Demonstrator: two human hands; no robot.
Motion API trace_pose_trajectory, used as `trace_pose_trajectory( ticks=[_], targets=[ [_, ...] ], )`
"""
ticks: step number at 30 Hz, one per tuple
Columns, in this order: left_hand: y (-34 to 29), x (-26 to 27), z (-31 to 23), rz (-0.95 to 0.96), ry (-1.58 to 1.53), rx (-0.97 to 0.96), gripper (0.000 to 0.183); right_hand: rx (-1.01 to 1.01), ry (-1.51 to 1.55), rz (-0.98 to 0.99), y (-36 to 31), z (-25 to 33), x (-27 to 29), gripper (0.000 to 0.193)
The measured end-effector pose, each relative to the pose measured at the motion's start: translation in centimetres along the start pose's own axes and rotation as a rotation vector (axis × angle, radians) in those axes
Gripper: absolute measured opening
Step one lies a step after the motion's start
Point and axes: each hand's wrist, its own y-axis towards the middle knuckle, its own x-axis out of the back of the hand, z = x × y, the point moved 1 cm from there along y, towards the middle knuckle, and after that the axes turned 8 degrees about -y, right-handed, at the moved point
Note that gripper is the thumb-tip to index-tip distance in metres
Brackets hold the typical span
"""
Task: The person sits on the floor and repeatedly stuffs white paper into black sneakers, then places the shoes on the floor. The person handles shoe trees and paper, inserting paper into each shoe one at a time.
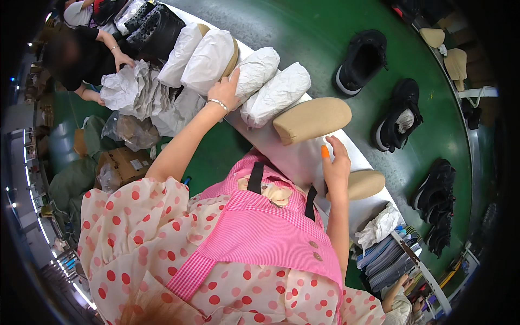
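Note:
My left hand [225, 93] closes around the lower end of a shoe insert half wrapped in white paper [208, 62], its thumb on the tan side. Right beside that hand lie two more paper-wrapped bundles [257, 73] [276, 96]. My right hand [337, 162] is open, its fingers apart, an orange cot on one finger. It hovers between a bare tan rounded shoe insert [314, 120] and a second tan insert [364, 184], partly behind the hand. All of these lie on a narrow white bench top [295, 157].
Black sneakers [362, 62] [398, 116] stand on the green surface beyond the bench. Crumpled paper [379, 225] lies at the near right end, above stacked insoles [390, 262]. At left, a co-worker's hands hold crumpled white sheets [132, 89]. A cardboard box [123, 167] sits below.

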Motion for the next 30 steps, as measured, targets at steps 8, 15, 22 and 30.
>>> trace_pose_trajectory(
  ticks=[8, 15, 22, 30],
  targets=[
    [-3.2, 3.2, 0.1, -0.106, -1.089, -0.349, 0.079, -0.076, 0.358, 0.007, -0.6, 4.4, 3.0, 0.038],
    [-10.0, 5.7, -12.3, 0.367, -1.236, -0.572, 0.074, -0.171, 1.213, 0.125, 1.0, 8.3, 2.5, 0.044],
    [-8.0, 2.8, -13.5, 0.643, -1.546, -0.035, 0.079, -0.424, 1.835, 0.244, -1.1, 5.1, 4.2, 0.043],
    [-7.9, 1.6, -15.4, 0.753, -2.221, -0.274, 0.049, -0.33, 1.151, -0.018, -3.1, 5.2, 5.9, 0.052]
  ],
)
